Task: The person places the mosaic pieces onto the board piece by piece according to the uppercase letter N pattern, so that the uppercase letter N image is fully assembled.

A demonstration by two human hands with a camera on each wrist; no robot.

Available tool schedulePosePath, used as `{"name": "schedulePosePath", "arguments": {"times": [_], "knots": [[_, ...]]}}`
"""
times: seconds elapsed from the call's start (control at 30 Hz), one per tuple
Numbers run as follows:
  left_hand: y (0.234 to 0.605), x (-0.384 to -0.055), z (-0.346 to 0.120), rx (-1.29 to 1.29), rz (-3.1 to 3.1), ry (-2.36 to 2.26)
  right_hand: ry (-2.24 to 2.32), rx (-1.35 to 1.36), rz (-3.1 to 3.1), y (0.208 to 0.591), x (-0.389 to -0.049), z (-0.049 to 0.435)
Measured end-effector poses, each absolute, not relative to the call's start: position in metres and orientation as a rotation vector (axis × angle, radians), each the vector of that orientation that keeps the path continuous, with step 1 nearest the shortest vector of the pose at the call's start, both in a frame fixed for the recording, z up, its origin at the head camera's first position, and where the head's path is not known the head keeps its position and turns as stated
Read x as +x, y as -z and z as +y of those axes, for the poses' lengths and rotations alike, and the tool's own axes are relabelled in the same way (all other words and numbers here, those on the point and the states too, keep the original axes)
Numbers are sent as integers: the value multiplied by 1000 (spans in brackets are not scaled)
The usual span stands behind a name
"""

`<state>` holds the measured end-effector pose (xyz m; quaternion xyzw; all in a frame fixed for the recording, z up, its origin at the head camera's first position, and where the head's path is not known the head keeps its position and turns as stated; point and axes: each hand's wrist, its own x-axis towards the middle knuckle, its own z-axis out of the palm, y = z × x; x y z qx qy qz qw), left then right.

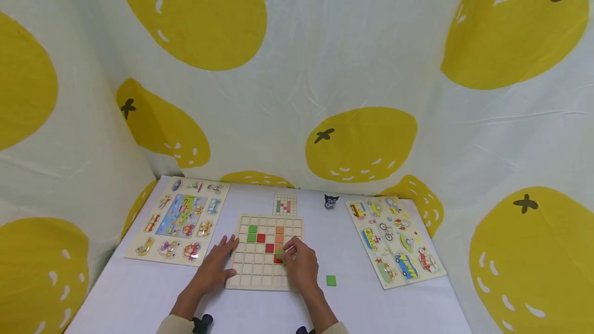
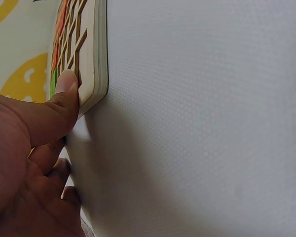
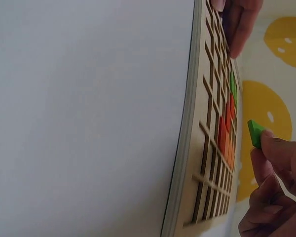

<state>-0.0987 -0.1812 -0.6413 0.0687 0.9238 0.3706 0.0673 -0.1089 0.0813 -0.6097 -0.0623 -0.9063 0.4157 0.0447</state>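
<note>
A wooden grid board (image 1: 246,268) lies on the table. Green tiles (image 1: 252,233), red tiles (image 1: 269,248) and orange tiles (image 1: 279,234) sit in some of its cells. My left hand (image 1: 213,267) rests along the board's left edge, fingers spread. The left wrist view shows its thumb (image 2: 64,96) on the board's rim. Between thumb and fingers, my right hand (image 1: 302,268) pinches a green square tile (image 3: 255,133), held above the grid and apart from it in the right wrist view. Another green tile (image 1: 331,280) lies on the table to the right of that hand.
Behind the board is a small pattern card (image 1: 285,205). A dark little figurine (image 1: 330,201) stands to the card's right. Picture puzzle boards flank the grid, a left one (image 1: 181,215) and a right one (image 1: 394,241). A lemon-print curtain (image 1: 287,117) encloses the table.
</note>
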Motion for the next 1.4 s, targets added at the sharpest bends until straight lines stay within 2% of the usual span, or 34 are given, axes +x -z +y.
{"name": "schedulePosePath", "arguments": {"times": [0.47,0.73,1.13,1.4], "knots": [[639,-99,-181,226,2785,-1099,-1339,70,-2770,619,-139,27],[640,-100,-181,227,2779,-1117,-1243,59,-2840,629,-151,10],[641,-100,-182,228,2772,-1131,-1053,55,-2979,620,-156,-1],[644,-100,-185,234,2763,-1142,-1171,128,-2914,622,-146,11]]}}
